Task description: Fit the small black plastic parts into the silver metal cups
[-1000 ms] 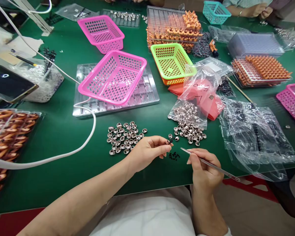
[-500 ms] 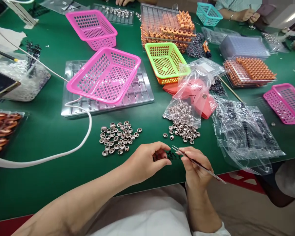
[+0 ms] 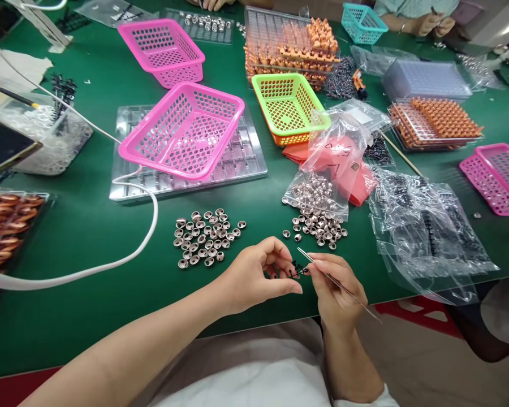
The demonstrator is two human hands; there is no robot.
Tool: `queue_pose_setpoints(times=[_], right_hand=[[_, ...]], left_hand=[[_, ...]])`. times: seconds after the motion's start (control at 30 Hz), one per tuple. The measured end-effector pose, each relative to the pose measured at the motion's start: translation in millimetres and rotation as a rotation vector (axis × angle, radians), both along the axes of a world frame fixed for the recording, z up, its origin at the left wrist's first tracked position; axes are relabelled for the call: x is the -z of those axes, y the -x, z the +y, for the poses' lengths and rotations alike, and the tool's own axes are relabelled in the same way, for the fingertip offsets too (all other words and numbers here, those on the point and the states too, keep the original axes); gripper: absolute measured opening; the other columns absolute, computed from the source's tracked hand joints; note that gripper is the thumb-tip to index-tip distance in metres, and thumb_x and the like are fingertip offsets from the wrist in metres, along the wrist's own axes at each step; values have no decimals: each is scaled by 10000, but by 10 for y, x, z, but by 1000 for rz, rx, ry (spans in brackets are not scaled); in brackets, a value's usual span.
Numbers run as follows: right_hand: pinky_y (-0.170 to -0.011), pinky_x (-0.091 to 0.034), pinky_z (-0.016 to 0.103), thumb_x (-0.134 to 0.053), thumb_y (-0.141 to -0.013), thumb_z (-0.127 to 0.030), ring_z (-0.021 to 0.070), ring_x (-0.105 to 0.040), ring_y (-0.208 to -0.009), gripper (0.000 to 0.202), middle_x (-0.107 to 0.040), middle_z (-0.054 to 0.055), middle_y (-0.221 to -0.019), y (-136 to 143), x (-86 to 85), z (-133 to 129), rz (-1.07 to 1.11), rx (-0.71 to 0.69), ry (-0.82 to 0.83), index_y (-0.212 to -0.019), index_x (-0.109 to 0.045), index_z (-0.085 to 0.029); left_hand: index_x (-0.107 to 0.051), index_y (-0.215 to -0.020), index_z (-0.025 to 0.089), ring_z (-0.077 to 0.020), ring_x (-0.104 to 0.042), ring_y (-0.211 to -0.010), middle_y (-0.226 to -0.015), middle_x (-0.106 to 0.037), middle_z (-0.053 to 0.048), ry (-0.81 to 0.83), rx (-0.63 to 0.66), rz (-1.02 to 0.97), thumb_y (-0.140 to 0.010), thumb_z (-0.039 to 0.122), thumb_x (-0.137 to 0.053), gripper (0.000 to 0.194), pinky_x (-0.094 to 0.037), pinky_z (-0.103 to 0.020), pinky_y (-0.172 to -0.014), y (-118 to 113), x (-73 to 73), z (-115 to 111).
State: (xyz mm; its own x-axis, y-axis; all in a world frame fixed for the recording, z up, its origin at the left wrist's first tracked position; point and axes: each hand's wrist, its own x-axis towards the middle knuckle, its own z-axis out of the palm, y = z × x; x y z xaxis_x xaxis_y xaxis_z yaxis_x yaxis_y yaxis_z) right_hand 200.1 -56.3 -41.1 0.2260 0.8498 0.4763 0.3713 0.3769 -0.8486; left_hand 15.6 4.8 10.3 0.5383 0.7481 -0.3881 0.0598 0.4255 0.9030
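Observation:
My left hand (image 3: 261,277) is curled near the front edge of the green table (image 3: 152,305), its fingers around a small black part (image 3: 296,272). Metal tweezers (image 3: 341,284) lie in the grip of my right hand (image 3: 339,291), tips pointing up and left; its thumb and forefinger touch the black part's right end. Beyond my left wrist sits a spread of small silver cups (image 3: 201,238). More silver pieces (image 3: 320,223) spill from a clear bag (image 3: 326,181) just beyond my right hand.
A pink basket (image 3: 186,130) rests on a clear tray (image 3: 254,164). Farther back are a green basket (image 3: 288,107) and orange parts in trays (image 3: 288,56). Plastic bags (image 3: 432,232) lie right, a white cable (image 3: 150,226) left. Other people's hands (image 3: 432,25) show at the far edge.
My right hand has moved slightly left and down, and its fingers now meet the black part at my left hand. The tweezers have tilted more steeply.

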Motion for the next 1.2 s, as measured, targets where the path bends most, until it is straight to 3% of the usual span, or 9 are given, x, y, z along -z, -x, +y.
queue_pose_setpoints(times=[0.17,0.3,0.4,0.53,0.63,0.73,0.83,0.97,1.2], right_hand=[[-650,-662,304,-720,-855,-69,186,-753,-876,271,-758,34,-1007,15,-8,-7,-69,190,-67,-1038,-686,-267],[-651,-673,310,-741,-836,-53,186,-764,-857,349,-763,29,-1030,18,5,-27,-200,253,-173,-1095,-675,-278],[-673,-682,307,-759,-813,-28,191,-768,-884,429,-763,40,-1064,13,3,-41,-295,209,-218,-1155,-667,-271],[-752,-687,295,-769,-786,11,198,-768,-931,481,-755,87,-1108,7,-14,-62,-381,98,-245,-1200,-667,-211],[-754,-692,301,-772,-786,4,200,-769,-933,507,-751,84,-1143,8,-10,-77,-389,48,-241,-1221,-667,-233],[-722,-700,336,-757,-799,-3,204,-768,-932,491,-747,55,-1163,15,12,-78,-256,58,-183,-1196,-674,-281],[-705,-695,359,-734,-837,-46,198,-770,-871,338,-765,37,-1066,19,21,-52,43,101,-39,-1093,-682,-262],[-666,-670,323,-753,-858,-156,162,-754,-706,151,-775,26,-933,1,-25,13,380,91,163,-951,-654,-220],[-592,-619,248,-778,-843,-184,122,-715,-616,128,-787,12,-910,-19,-86,33,484,-11,306,-920,-686,-228]], left_hand=[[-624,-1086,158,-204,-724,-926,-1090,-760,-97,328,-4,-317,-538,114,-952,640,-542,-292,-749,42,82,65],[-680,-1114,151,-245,-737,-1040,-1136,-772,-111,479,-97,-464,-516,98,-973,668,-558,-328,-901,13,144,57],[-712,-1064,147,-226,-759,-992,-1063,-794,-90,502,-168,-507,-591,108,-951,532,-560,-322,-927,-38,183,32],[-740,-928,124,-172,-767,-799,-900,-794,-59,465,-280,-458,-678,191,-924,317,-585,-260,-774,-100,219,13],[-746,-864,122,-129,-727,-719,-803,-757,-22,398,-340,-412,-702,247,-914,265,-578,-228,-700,-106,224,15],[-736,-879,128,-136,-715,-793,-832,-746,-27,300,-320,-357,-761,310,-875,258,-590,-245,-751,-64,213,34],[-691,-907,128,-172,-726,-882,-894,-747,-51,240,-232,-302,-832,371,-809,280,-599,-290,-810,0,189,70],[-610,-951,140,-197,-752,-789,-817,-692,-6,269,-163,-245,-807,398,-818,361,-611,-322,-740,57,138,121],[-564,-1085,133,-165,-726,-632,-736,-696,12,262,-120,-114,-760,323,-838,466,-550,-247,-565,38,85,166]])
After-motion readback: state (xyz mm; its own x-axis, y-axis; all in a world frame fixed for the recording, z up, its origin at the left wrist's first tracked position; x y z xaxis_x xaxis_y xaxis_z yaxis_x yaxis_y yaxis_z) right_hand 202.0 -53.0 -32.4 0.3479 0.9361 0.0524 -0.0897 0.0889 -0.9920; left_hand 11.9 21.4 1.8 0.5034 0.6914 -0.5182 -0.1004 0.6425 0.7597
